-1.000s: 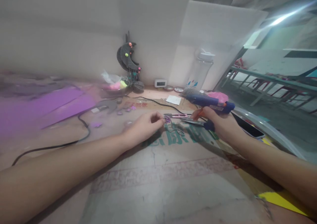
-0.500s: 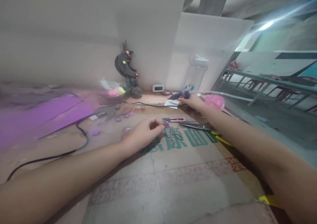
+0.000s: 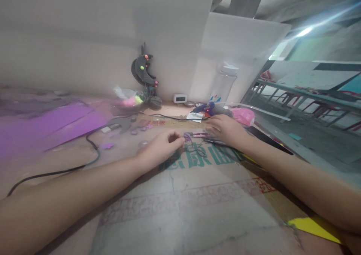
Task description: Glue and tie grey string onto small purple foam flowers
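Note:
My left hand point(image 3: 160, 147) is closed in a pinch on a small purple flower-like piece point(image 3: 187, 137) just above the cardboard mat. A thin dark cord point(image 3: 200, 151) trails below that piece. My right hand point(image 3: 228, 130) hovers over the tools with its fingers apart and nothing visible in them. Under its fingertips lie pink-handled thread snips point(image 3: 199, 135). The dark scissors point(image 3: 216, 141) are partly covered by the same hand. Behind it a blue glue gun point(image 3: 207, 108) rests by a white paper scrap point(image 3: 195, 116).
Purple sheets point(image 3: 73, 125) and small purple cut-outs point(image 3: 107, 146) lie at the left, near a black cable point(image 3: 94, 161). At the back stand a dark crescent ornament point(image 3: 142, 71), a small digital clock point(image 3: 180, 98) and a clear bottle point(image 3: 224, 84). A pink bag point(image 3: 244, 116) sits right.
My right hand has let go of the glue gun and moved nearer, over the snips and scissors. My left hand keeps its pinch on the purple piece, almost unmoved.

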{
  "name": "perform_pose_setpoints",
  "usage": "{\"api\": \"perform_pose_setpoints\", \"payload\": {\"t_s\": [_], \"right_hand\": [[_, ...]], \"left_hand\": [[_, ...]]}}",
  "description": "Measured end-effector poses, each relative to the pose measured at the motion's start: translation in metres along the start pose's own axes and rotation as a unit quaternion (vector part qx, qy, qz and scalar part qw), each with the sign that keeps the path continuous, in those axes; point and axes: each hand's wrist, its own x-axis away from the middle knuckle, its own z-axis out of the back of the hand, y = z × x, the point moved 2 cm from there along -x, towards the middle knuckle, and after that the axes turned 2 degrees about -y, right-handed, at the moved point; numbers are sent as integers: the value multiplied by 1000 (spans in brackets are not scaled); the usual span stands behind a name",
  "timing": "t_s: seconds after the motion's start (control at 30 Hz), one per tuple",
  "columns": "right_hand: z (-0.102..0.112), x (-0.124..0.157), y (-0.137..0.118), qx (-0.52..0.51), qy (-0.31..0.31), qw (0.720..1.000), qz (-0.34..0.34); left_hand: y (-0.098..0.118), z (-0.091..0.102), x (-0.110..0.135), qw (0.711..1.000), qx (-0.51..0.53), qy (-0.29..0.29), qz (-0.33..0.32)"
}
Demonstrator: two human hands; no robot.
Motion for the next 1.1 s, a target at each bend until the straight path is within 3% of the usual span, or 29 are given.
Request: {"api": "perform_pose_setpoints", "payload": {"t_s": [0.1, 0.23, 0.3, 0.43, 0.73, 0.8, 1.0, 1.1], "right_hand": [[-3, 5, -23, -110, 13, 993, 28], [-1, 10, -48, -275, 17, 959, -67], [0, 13, -59, -390, 5, 913, -120], [-1, 19, -80, -589, -52, 789, -169], [-8, 24, -103, -770, -55, 611, -176], [-11, 23, -106, -784, -62, 593, -173], [-14, 22, -110, -782, -45, 597, -172], [-12, 23, -109, -791, -36, 582, -184]], "left_hand": [[1, -1, 1, 1000, -9, -1, -10], [5, -2, 4, 1000, -13, -1, -15], [9, -1, 7, 999, -23, 5, -34], [18, 1, 12, 995, -74, 30, -65], [21, 1, 13, 986, -134, 40, -87], [20, 0, 14, 986, -132, 36, -94], [22, -1, 15, 988, -116, 35, -96], [22, -1, 14, 989, -103, 32, -97]]}}
